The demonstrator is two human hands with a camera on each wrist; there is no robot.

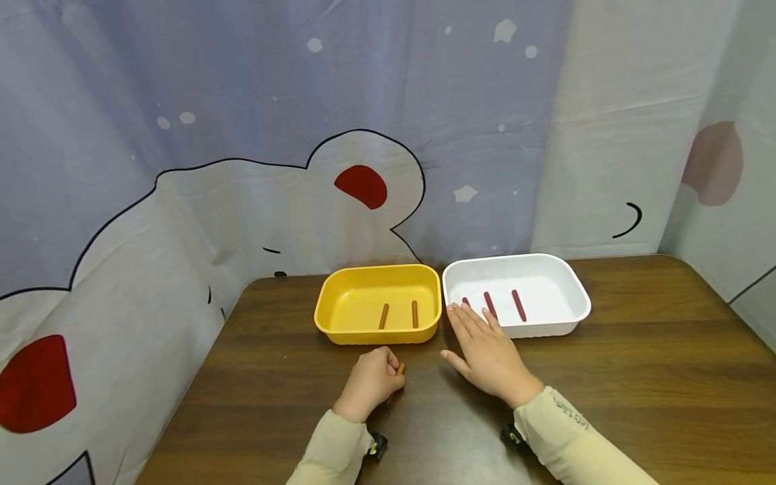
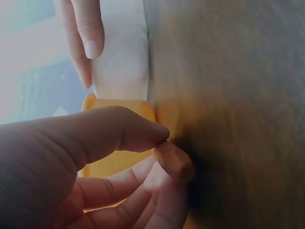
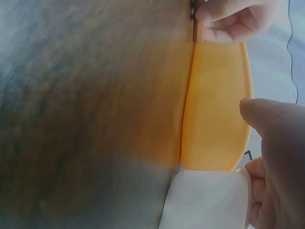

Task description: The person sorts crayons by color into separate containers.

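My left hand (image 1: pixel 371 382) pinches a short orange-brown stick (image 2: pixel 176 161) between thumb and fingers, just above the table in front of the yellow tray (image 1: pixel 378 337). The stick looks crayon-like, with a faceted side in the left wrist view. Two similar brown sticks (image 1: pixel 415 314) lie apart inside the yellow tray. My right hand (image 1: pixel 490 357) reaches over the near left corner of the white tray (image 1: pixel 548 328), its fingers extended and its thumb spread. Several dark red sticks (image 1: pixel 519 306) lie in that tray, one partly hidden by the fingers. Nothing shows in the right hand.
Both trays stand side by side at the back of the brown wooden table (image 1: pixel 642 384). A printed curtain (image 1: pixel 485 135) hangs behind it and along both sides. Each wrist wears a small black device, and both sleeves are pale.
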